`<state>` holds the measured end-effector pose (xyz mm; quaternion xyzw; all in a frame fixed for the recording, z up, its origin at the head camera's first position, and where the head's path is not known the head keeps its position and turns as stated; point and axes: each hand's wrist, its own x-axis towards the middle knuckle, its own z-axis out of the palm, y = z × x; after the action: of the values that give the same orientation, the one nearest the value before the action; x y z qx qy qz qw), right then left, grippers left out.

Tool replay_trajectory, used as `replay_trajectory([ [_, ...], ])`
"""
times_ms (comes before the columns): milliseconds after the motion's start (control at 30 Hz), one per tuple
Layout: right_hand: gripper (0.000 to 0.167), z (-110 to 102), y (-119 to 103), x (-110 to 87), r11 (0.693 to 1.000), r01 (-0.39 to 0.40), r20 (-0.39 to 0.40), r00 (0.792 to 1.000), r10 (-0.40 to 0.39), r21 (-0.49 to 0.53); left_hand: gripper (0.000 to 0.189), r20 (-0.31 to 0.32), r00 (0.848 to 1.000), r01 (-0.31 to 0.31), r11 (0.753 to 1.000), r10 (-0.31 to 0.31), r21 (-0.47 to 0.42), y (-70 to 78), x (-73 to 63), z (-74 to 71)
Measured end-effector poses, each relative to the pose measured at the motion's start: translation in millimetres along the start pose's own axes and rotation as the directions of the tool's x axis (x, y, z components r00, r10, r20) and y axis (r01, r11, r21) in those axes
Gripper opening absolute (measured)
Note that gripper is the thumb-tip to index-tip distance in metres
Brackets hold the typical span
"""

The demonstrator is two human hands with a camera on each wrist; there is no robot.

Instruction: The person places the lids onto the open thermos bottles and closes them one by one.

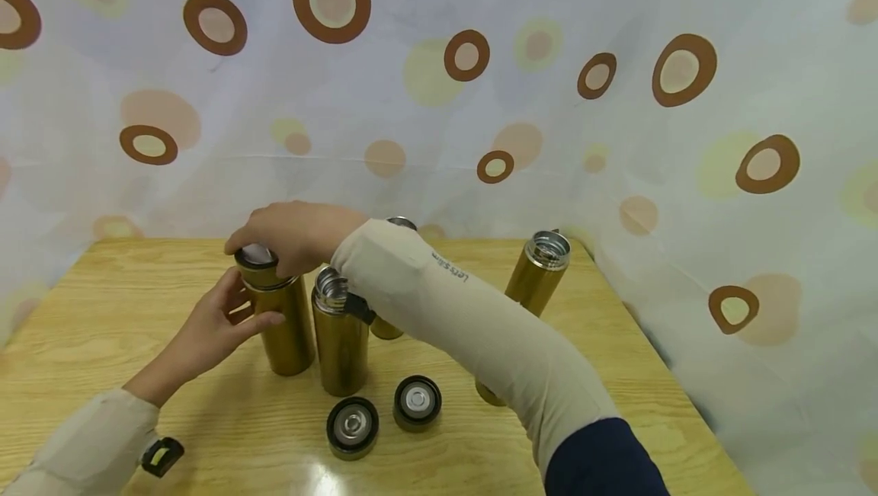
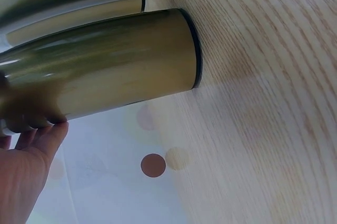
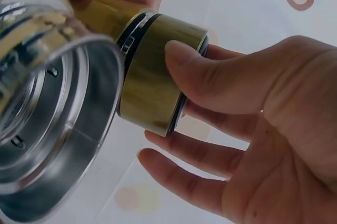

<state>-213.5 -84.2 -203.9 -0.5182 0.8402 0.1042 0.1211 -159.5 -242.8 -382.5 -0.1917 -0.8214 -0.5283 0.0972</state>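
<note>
At the left of the head view stands a gold thermos flask (image 1: 284,328), which my left hand (image 1: 213,324) grips around its upper body, fingers behind and thumb in front. My right hand (image 1: 295,233) reaches across from the right and holds the flask's gold lid (image 3: 158,71) between thumb and fingers. That lid sits on the flask's top; how tightly, I cannot tell. Close beside it stands an uncapped flask (image 1: 343,351), its steel mouth (image 3: 63,145) large in the right wrist view. The left wrist view shows the held flask's lower body (image 2: 131,60) with its base on the table.
Another uncapped flask (image 1: 538,275) stands to the right, partly behind my right sleeve. A further flask (image 1: 387,328) is mostly hidden behind that arm. Two loose lids (image 1: 352,427) lie underside up on the wooden table (image 1: 240,443). A patterned curtain (image 1: 411,115) hangs behind.
</note>
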Motion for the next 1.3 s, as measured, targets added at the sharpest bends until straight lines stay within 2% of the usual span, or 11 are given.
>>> replay_trajectory([
  [433,0.059,3.4,-2.2,0.5,1.0,-0.024,-0.015,1.0,0.024,-0.016,0.069,-0.008,0.999,-0.033,0.999,0.033,-0.018,-1.9,0.9,0.0],
  [633,0.053,3.6,-2.9,2.4,0.998,-0.066,-0.006,0.998,0.066,-0.012,0.07,-0.017,0.999,-0.033,0.999,0.033,-0.019,-1.9,1.5,1.1],
  [967,0.048,3.9,-3.4,1.5,0.994,-0.088,-0.02,0.996,0.087,-0.057,0.071,-0.016,0.999,-0.043,0.999,0.043,-0.026,-1.5,1.3,1.8],
  [1300,0.029,5.1,-4.7,-1.1,0.988,-0.15,-0.066,0.987,0.148,-0.027,0.074,-0.011,0.999,-0.039,0.999,0.038,-0.013,-1.2,0.8,0.8],
])
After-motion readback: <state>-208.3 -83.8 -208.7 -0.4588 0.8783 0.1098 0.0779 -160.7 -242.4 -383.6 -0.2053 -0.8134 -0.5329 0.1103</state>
